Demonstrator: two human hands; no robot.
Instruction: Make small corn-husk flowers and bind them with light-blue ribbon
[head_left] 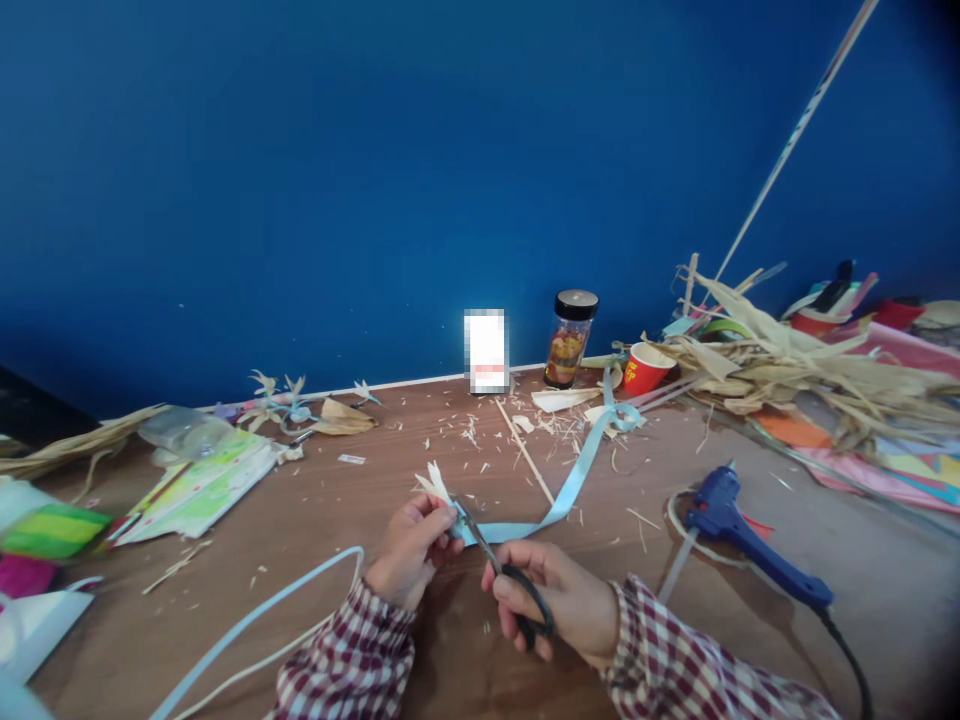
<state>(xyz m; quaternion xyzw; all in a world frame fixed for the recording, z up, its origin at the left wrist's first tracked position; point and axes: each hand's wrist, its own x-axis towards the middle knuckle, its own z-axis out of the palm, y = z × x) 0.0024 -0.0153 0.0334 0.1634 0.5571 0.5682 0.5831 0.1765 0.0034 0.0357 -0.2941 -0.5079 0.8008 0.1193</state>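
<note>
While pinching a pale husk flower (pixel 433 482) and one end of a light-blue ribbon (pixel 573 490) in the nearly closed left hand (pixel 411 545), curling the right hand (pixel 562 590) round black-handled scissors (pixel 481 541), with blades right by the pinched end. Trailing that ribbon across the brown tabletop (pixel 315 500) toward a red paper cup (pixel 643 374), probably handling something light, limp and slippery, needing a pinch at the flower's base, clear of brittle-looking petals

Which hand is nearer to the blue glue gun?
Right. The right hand, holding scissors, is left of the glue gun with a gap between; the left hand, pinching pale strips, is farther left, beyond the scissors.
</note>
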